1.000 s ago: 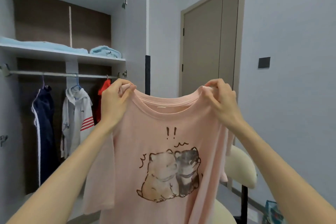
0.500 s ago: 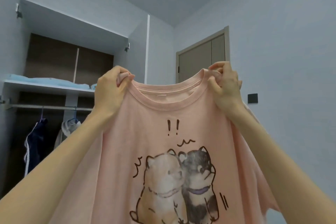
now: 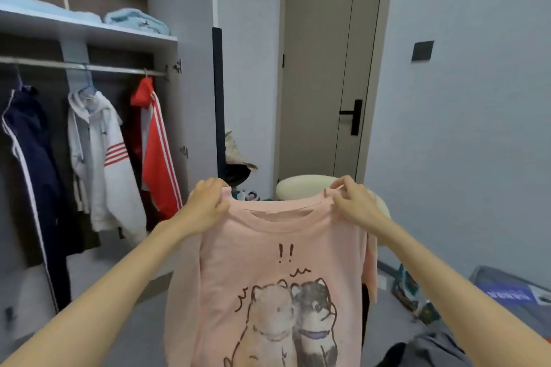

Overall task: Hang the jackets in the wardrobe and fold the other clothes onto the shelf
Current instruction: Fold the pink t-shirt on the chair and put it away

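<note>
Closest to the camera, two bare forearms reach forward and hold up a pink T-shirt [image 3: 268, 262] by its shoulders. Its print faces the viewer: two cartoon animals under a pair of exclamation marks. The left hand [image 3: 208, 205] has its fingers curled over one shoulder seam, gripping the cloth. The right hand [image 3: 354, 205] pinches the other shoulder beside the neckline between thumb and curled fingers. The shirt hangs free in the air between them, its hem out of frame below. Just behind the collar stands a cream cushioned chair [image 3: 304, 186]. Farther left the wardrobe stands open. On its metal rail [image 3: 89, 67] hang a navy jacket [image 3: 32, 158] with white stripes, a white hooded jacket [image 3: 101, 164] with red bands on the sleeve, and a red jacket [image 3: 158, 158] with white stripes. Above the rail a white shelf [image 3: 89, 30] carries folded light-blue clothes [image 3: 137, 21]. At the back a beige door [image 3: 322, 68] with a black handle is shut, and a dark switch plate [image 3: 422, 50] sits on the wall right of it.
</note>
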`<state>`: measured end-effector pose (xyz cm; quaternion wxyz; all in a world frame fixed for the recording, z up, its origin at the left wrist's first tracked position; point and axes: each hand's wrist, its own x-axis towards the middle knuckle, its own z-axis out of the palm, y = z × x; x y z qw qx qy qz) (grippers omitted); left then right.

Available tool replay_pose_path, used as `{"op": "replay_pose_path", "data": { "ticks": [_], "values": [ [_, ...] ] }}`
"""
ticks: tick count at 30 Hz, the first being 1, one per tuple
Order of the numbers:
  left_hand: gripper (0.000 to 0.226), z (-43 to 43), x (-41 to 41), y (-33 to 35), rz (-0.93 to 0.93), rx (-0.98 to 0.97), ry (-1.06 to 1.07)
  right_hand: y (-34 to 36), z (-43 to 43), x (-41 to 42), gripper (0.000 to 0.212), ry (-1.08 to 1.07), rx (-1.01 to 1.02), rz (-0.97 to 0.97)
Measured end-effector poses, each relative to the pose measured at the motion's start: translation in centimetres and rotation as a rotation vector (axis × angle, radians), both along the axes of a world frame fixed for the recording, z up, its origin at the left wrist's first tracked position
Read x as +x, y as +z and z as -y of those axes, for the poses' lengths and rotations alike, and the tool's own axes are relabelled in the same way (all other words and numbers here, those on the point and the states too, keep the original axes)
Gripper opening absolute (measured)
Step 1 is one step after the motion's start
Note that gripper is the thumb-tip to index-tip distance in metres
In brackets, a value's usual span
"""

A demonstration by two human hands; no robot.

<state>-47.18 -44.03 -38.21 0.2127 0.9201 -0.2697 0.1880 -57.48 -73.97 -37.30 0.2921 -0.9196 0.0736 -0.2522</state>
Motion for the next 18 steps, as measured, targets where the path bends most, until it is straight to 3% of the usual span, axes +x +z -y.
{"op": "replay_pose_path", "data": {
  "ticks": [4,7,11,18],
  "values": [
    [0.040,1.8,2.8,-5.1,-0.101,0.052,-0.042,-4.5,1.8,2.1,0.015,-0.011,0.026,-0.107],
    [0.047,3.4,5.1,-8.1,-0.180,-0.033,-0.061,-7.4,3.1,4.6,0.021,-0.080,0.004,-0.160],
    [0.036,5.6,9.3,-11.4,-0.242,-0.166,-0.020,-11.0,5.2,8.4,0.025,-0.147,0.003,-0.204],
    [0.020,10.0,17.0,-18.0,-0.304,-0.198,0.058,-18.3,9.2,16.0,0.033,-0.214,-0.019,-0.386]
  ]
}}
